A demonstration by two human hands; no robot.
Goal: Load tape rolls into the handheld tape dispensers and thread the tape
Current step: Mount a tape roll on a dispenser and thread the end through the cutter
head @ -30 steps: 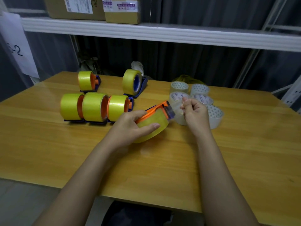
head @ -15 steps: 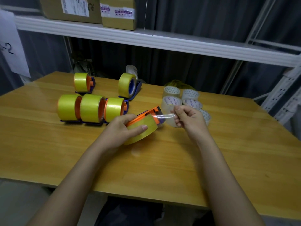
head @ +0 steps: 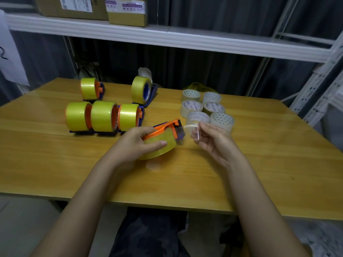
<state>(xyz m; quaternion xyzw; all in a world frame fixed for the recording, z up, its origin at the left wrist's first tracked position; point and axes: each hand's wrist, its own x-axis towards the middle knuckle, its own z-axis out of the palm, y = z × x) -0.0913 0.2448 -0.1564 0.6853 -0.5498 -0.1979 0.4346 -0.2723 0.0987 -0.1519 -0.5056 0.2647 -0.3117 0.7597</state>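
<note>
My left hand (head: 138, 143) grips an orange and blue tape dispenser (head: 168, 127) loaded with a yellow tape roll (head: 160, 145), held just above the table's middle. A clear strip of tape (head: 189, 127) runs from the dispenser's mouth to my right hand (head: 209, 138), which pinches its free end between thumb and fingers. Three loaded dispensers (head: 104, 116) stand in a row to the left. Behind them stand two more loaded dispensers (head: 91, 89), (head: 143, 89).
Several clear tape rolls (head: 206, 106) lie flat in a cluster just beyond my right hand. The wooden table (head: 269, 164) meets a metal shelf post (head: 319, 89) on the right. A white shelf (head: 167, 38) with cardboard boxes (head: 126, 10) runs overhead.
My right hand has pulled the tape end out of the dispenser's mouth and drawn it rightward, away from the dispenser. My left hand keeps its grip on the dispenser.
</note>
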